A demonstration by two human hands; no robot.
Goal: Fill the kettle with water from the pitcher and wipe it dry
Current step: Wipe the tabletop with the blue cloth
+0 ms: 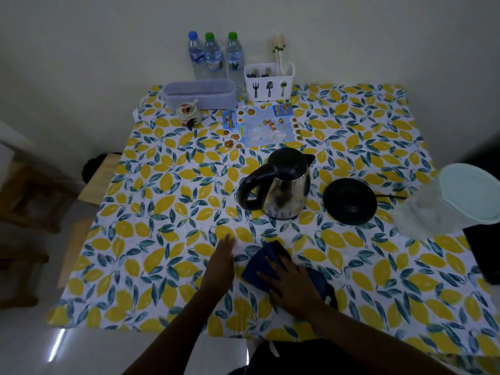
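Observation:
A steel kettle (284, 188) with a black lid and handle stands mid-table, lid closed, off its round black base (350, 200) to the right. A clear pitcher (454, 201) with a pale green lid stands at the right edge. A dark blue cloth (270, 259) lies near the front. My right hand (290, 282) rests flat on the cloth, fingers spread. My left hand (223, 255) lies flat on the tablecloth just left of the cloth, holding nothing.
Against the back wall stand three water bottles (213, 56), a white cutlery caddy (269, 81) and a grey oblong basket (200, 94). A small jar (188, 113) and a menu card (261, 125) lie behind the kettle. A wooden stool (100, 177) stands left of the table.

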